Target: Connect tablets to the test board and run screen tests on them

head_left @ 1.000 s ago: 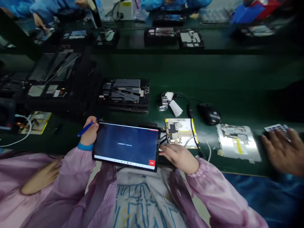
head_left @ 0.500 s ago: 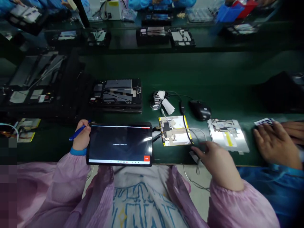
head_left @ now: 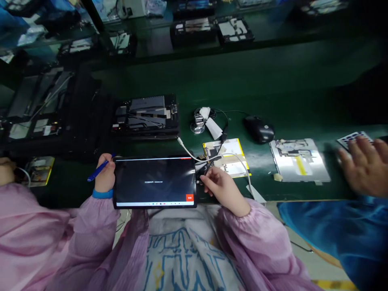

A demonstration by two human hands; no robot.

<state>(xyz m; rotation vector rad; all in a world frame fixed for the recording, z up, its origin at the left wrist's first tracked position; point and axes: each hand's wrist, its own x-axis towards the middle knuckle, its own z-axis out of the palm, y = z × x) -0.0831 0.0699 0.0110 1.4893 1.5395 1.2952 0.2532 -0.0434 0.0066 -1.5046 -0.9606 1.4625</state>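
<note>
A lit display panel with a dark screen and a red button in its corner is at the bench's front edge. My left hand is closed around a blue pen and grips the panel's left edge; some of its fingers are hidden. Pinched in my right hand is the end of a black cable, close beside the panel's right edge. A circuit board with yellow edging lies behind that hand, and a white cable loops across it.
Stacked opened device bodies stand behind the panel. A small metal counter, a black mouse and a silver plate with a board lie to the right. A co-worker's hand rests by a label sheet at far right.
My right hand has moved left to the panel's right edge with the black cable. The white cable's plug now lies farther left, near the stacked devices. My left hand keeps its grip.
</note>
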